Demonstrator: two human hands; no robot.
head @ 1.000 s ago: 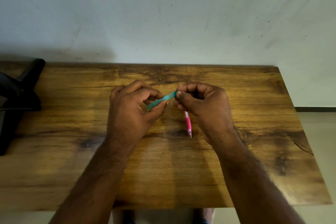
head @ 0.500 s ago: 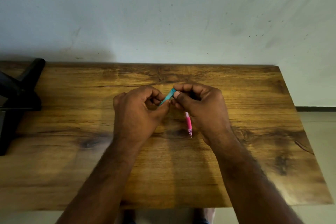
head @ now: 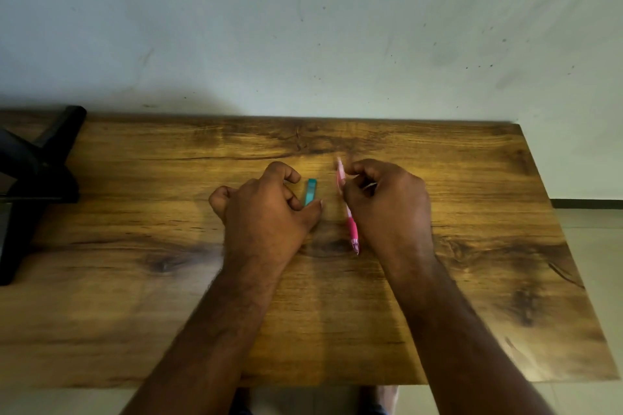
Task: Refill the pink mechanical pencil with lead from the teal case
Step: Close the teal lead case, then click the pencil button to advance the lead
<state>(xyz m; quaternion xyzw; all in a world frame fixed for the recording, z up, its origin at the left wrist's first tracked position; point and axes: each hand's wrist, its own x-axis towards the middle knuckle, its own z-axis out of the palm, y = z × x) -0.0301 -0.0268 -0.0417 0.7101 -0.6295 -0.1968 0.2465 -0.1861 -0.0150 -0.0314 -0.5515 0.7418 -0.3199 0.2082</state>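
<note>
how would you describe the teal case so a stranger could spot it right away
On the brown wood-grain table, look between the left hand and the right hand. The small flat teal plastic case lies by the left thumb; it is short and blue-green, while the neighbouring pink mechanical pencil is long and thin.

Single head-worn wide-angle view, looking forward and down from above the near edge of a brown wood-grain table (head: 472,280). Faces a pale scuffed wall (head: 303,27) beyond the far edge. Close enough that both forearms fill the lower frame. Table spans nearly the full width; edges bowed by the lens. Black stand (head: 37,178) cut off at left; tiled floor (head: 586,222) visible at right.
</note>
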